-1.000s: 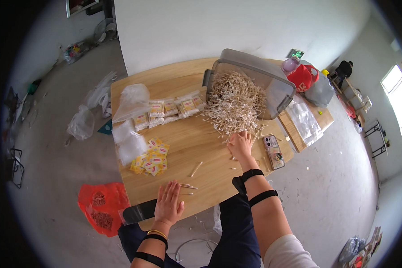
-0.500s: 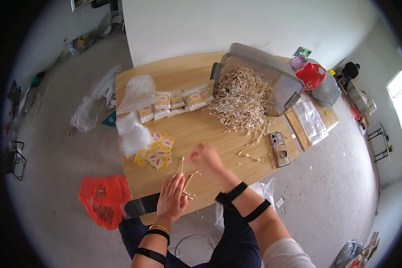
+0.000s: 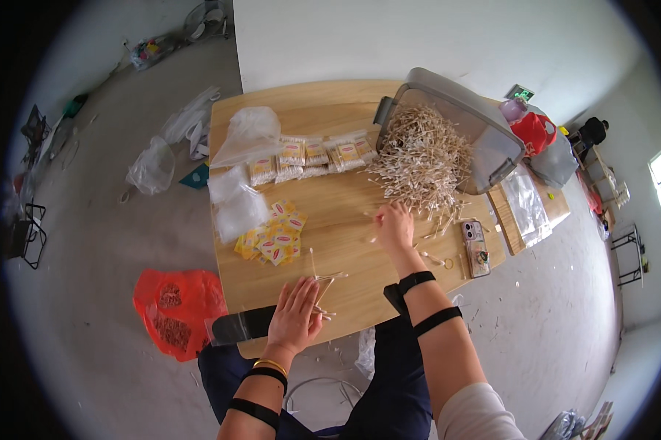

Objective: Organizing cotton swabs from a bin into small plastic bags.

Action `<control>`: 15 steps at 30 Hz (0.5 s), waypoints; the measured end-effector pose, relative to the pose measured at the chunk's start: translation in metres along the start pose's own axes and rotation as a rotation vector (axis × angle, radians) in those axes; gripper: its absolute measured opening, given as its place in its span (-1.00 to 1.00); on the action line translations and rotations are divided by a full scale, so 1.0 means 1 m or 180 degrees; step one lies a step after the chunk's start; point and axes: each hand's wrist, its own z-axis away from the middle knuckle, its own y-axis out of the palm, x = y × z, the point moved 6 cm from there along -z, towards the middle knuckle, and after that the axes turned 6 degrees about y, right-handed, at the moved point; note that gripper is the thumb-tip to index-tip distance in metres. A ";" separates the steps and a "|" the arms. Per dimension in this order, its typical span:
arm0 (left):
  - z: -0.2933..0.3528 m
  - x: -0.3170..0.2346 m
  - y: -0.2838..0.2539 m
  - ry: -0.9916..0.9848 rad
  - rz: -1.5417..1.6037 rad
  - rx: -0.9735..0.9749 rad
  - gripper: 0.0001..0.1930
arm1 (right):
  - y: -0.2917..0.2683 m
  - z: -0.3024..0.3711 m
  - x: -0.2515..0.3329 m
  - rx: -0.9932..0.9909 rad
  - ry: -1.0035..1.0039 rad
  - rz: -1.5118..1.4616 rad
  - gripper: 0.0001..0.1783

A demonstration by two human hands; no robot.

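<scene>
My left hand (image 3: 295,315) lies palm down near the table's front edge, fingers stretched out. A few loose cotton swabs (image 3: 332,279) stick out beside its fingertips and thumb. My right hand (image 3: 394,229) is at the near edge of a large heap of cotton swabs (image 3: 426,158), its fingers bent and closed. Blurred swab ends show at its left side; how many it holds is hidden. The heap spills from a grey plastic bin (image 3: 484,110) tipped on its side. A black flat strip (image 3: 244,325) lies beside my left hand.
Yellow-and-white printed cards (image 3: 275,238) lie left of centre. Behind them are filled swab packets (image 3: 316,152) and clear plastic bags (image 3: 248,136). A phone (image 3: 476,249) lies at the right, near a few stray swabs (image 3: 435,258). A red bag (image 3: 176,308) is on the floor at left.
My right hand has moved right and away from my left hand, up to the swab heap. My left hand stays over the loose swabs. The whole view has shifted slightly.
</scene>
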 end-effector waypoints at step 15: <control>0.000 0.001 0.001 -0.0007 -0.0130 0.0007 -0.30 | 0.002 0.062 -0.032 0.1699 0.1916 -0.3915 -0.77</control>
